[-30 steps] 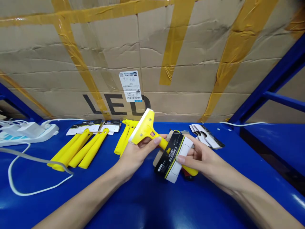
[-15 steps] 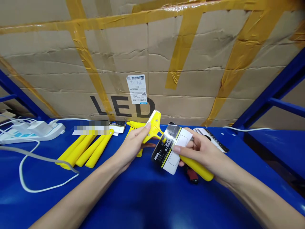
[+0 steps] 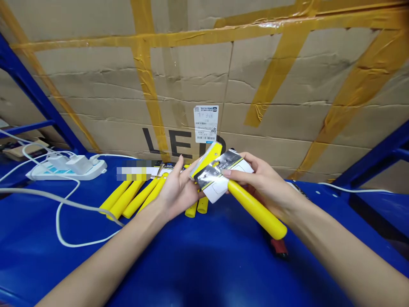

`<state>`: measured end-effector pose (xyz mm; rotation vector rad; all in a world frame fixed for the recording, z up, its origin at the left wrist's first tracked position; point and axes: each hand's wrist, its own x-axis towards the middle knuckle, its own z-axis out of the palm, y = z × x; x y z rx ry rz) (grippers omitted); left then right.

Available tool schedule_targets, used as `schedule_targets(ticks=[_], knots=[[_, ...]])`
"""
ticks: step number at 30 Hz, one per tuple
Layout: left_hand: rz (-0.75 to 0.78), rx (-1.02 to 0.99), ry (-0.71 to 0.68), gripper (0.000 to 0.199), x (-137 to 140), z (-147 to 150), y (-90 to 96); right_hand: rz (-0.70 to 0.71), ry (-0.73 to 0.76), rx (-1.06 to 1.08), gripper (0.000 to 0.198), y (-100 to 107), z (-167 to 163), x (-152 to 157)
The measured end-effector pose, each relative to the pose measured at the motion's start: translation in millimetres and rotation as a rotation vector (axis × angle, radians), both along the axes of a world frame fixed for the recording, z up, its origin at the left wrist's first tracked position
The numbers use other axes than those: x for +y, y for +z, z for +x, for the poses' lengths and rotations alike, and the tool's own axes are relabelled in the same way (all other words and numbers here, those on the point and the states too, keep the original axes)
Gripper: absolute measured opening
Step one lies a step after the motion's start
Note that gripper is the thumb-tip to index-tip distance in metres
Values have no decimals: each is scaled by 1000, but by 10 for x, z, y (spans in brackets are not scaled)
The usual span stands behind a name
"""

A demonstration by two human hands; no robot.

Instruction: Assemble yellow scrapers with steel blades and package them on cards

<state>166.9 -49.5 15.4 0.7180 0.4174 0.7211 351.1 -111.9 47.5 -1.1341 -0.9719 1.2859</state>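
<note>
A yellow scraper (image 3: pixel 257 209) with a long round handle is held in front of me, its head angled to the upper left. Around its neck lies a black and white header card (image 3: pixel 220 175), which covers part of the head. My right hand (image 3: pixel 263 177) pinches the card and scraper together, thumb on the card's front. Beside the head, my left hand (image 3: pixel 179 187) is palm up with its thumb raised and fingers apart; its fingertips are partly hidden behind the head and card.
Several yellow scrapers (image 3: pixel 124 200) with cards lie at left, and further yellow handles (image 3: pixel 202 207) behind my hands. A red and black tool (image 3: pixel 279 247) sits under my right forearm. A white power strip (image 3: pixel 96 169) with cables is at left; a taped carton (image 3: pixel 179 85) stands behind.
My left hand has let go of the scraper's head and opened. The card now sits across the head and neck, and the scraper is tilted differently. The view has swung left.
</note>
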Motion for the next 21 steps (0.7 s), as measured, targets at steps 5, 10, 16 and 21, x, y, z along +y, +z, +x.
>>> schedule_targets(ticks=[5,10,16,21], knots=[[-108,9,14,51,-97,-14,-156,107,-133,142,46,-4,-174,118],[68,20,-174,43,-228,21,-180,193,-140,217,44,-61,-268,193],[376,350,-21,40,-224,-7,-134,195,-173,185,48,-96,-230,211],[493,453,-100,40,-198,-126,-62,181,-258,160,48,-55,-108,213]])
